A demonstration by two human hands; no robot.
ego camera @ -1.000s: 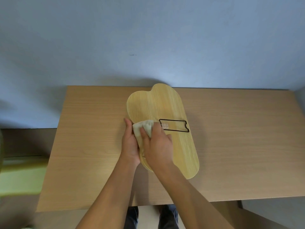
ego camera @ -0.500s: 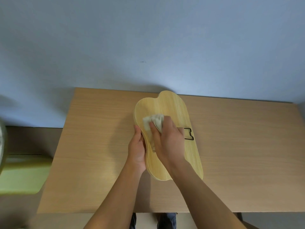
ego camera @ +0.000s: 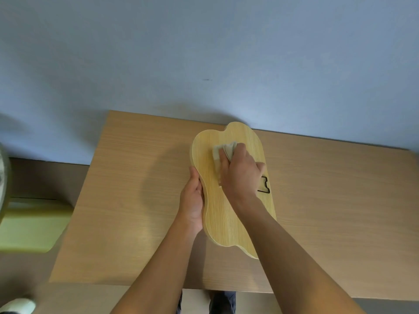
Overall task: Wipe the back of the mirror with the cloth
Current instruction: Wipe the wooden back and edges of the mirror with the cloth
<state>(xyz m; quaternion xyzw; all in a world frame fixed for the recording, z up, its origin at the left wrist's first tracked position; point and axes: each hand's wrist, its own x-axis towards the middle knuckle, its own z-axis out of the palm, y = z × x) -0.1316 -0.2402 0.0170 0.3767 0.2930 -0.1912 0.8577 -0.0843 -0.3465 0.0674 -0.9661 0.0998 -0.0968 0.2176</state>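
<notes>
The mirror (ego camera: 223, 219) lies face down on the wooden table (ego camera: 127, 200), its wavy light-wood back up. A black wire stand (ego camera: 264, 186) is fixed on its right side, partly hidden by my right hand. My right hand (ego camera: 240, 174) presses a folded whitish cloth (ego camera: 223, 151) onto the far part of the mirror's back. My left hand (ego camera: 192, 200) lies flat against the mirror's left edge, fingers along it, holding it still.
The table's far edge meets a blue wall (ego camera: 204, 64). A yellow-green box-like object (ego camera: 29, 225) stands to the left of the table, lower down. A pale round object (ego camera: 3, 173) shows at the left frame edge. My legs (ego camera: 204, 302) show below the near edge.
My right hand has slid the cloth from the middle of the mirror's back toward its far end. The left hand stays at the left edge. The camera view has shifted.
</notes>
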